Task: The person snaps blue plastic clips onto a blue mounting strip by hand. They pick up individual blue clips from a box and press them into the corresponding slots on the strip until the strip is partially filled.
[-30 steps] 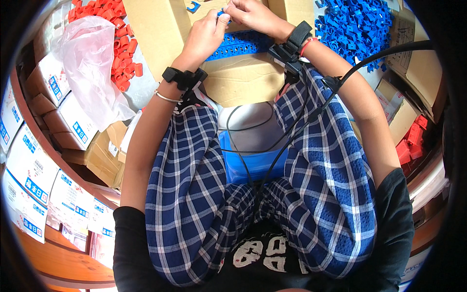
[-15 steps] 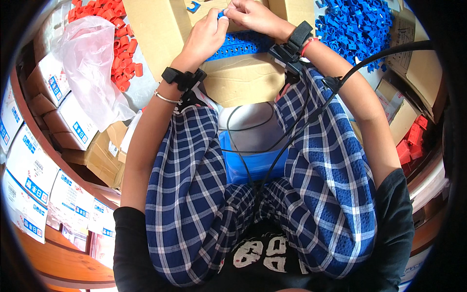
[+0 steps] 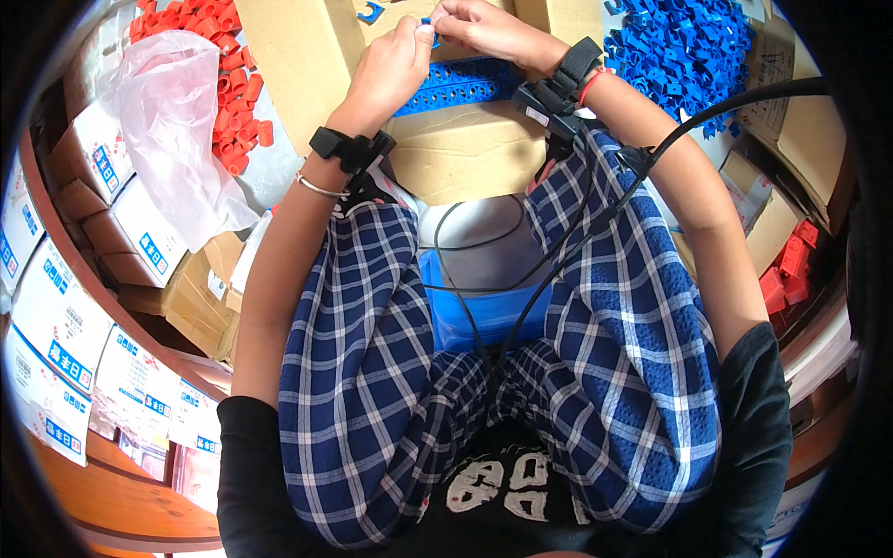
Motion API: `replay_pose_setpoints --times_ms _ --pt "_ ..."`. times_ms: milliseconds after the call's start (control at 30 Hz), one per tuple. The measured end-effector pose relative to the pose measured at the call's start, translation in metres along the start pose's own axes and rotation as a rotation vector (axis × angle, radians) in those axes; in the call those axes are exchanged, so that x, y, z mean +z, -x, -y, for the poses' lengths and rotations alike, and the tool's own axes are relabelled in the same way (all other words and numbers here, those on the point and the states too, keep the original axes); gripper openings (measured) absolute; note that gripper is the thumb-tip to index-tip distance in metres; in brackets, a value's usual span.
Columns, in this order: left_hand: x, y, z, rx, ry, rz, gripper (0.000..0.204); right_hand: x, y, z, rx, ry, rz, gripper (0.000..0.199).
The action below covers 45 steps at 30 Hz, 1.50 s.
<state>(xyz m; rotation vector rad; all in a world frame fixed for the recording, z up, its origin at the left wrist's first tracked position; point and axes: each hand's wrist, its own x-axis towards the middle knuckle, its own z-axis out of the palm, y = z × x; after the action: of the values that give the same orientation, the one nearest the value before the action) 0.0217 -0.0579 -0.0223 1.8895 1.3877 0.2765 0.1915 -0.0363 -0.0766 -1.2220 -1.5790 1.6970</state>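
Note:
Over an open cardboard box (image 3: pixel 470 139), my left hand (image 3: pixel 398 58) and my right hand (image 3: pixel 484 32) meet fingertip to fingertip. A small blue pipe clip (image 3: pixel 435 41) is pinched between them, mostly hidden by the fingers. Just below the hands, blue pipe clips (image 3: pixel 456 86) lie packed in tight rows inside the box. One loose C-shaped blue clip (image 3: pixel 370 13) rests farther back, left of the hands.
To the right is a large heap of loose blue clips (image 3: pixel 679 56). Red pipe fittings (image 3: pixel 244 116) are piled at left beside a clear plastic bag (image 3: pixel 177 130). White printed cartons (image 3: pixel 65 316) stack at far left. A black cable (image 3: pixel 726 107) crosses my right arm.
The blue clip has turned between my fingers and shows more below the fingertips. Both hands have shifted only slightly.

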Motion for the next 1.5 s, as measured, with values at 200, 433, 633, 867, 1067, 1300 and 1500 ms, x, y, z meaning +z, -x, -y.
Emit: replay_pose_setpoints --times_ms 200,433,633,867,1067,1300,1500 --pt "-0.003 0.001 0.0 -0.003 -0.032 -0.031 0.038 -0.004 0.001 0.005 0.175 -0.238 0.13 0.024" --pt "-0.002 -0.002 0.01 -0.123 -0.019 0.024 0.043 -0.001 -0.002 0.01 0.12 -0.235 0.102 0.021" --pt "0.001 -0.006 0.009 -0.206 0.21 0.064 0.042 0.003 -0.004 -0.004 0.102 -0.178 0.019 0.023" --pt "-0.008 -0.011 0.023 -0.122 0.67 0.137 0.037 -0.001 -0.007 -0.003 0.156 -0.331 0.062 0.024" --pt "-0.017 -0.02 0.009 -0.087 0.148 0.02 0.032 -0.009 -0.002 -0.004 0.087 -0.286 -0.05 0.026" --pt "-0.022 -0.018 0.025 -0.044 0.081 -0.03 0.028 -0.002 0.006 0.035 0.134 -0.321 -0.118 0.021" --pt "-0.011 -0.028 0.01 -0.108 -0.134 0.161 0.022 -0.01 0.01 0.004 0.098 0.598 -0.152 0.028"
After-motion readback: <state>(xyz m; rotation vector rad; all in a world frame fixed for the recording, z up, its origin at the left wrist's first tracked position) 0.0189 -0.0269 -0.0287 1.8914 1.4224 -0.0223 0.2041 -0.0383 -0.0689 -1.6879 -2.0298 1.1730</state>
